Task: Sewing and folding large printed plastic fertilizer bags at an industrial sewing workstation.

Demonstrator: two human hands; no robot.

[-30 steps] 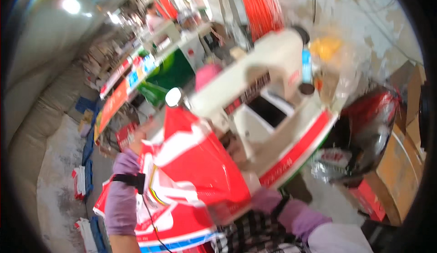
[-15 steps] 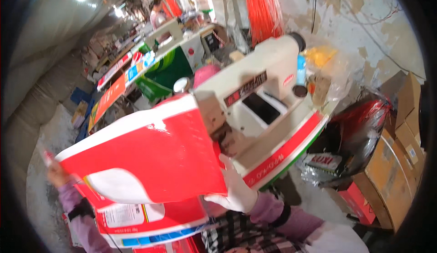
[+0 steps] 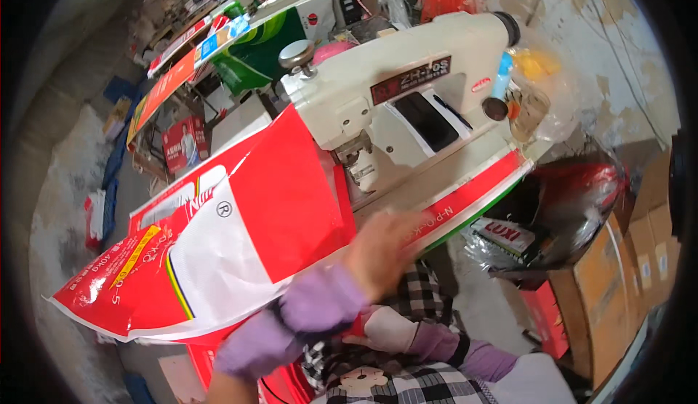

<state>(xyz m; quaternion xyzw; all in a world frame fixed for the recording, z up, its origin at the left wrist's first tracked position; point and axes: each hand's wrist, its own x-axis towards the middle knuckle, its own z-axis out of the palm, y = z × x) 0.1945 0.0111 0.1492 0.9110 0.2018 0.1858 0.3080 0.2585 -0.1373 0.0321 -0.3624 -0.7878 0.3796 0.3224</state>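
A red and white woven sack (image 3: pixel 291 179) lies across the left end of the sewing machine (image 3: pixel 407 62), its right edge beside the needle area. My left hand (image 3: pixel 385 251), bare and smeared by motion, crosses to the right over the sack's near corner and the table edge; its grip cannot be made out. Lower down, at my lap, my right hand (image 3: pixel 391 329) wears a white glove. Its fingers are closed at a bit of red sack material, partly hidden by my left forearm. More red sacks (image 3: pixel 291 386) show below the forearm.
On the machine bed lie a dark phone (image 3: pixel 427 122) and a pen (image 3: pixel 452 111). A blue bottle (image 3: pixel 502 75) and a brown-lidded jar (image 3: pixel 528 113) stand at its right end. Cardboard boxes (image 3: pixel 603 295) and a plastic bag (image 3: pixel 582 179) sit on the right.
My left hand has swung from the far left across to the right. The sack has shifted and now shows its printed white part. My right hand has dropped from the sack's edge to my lap.
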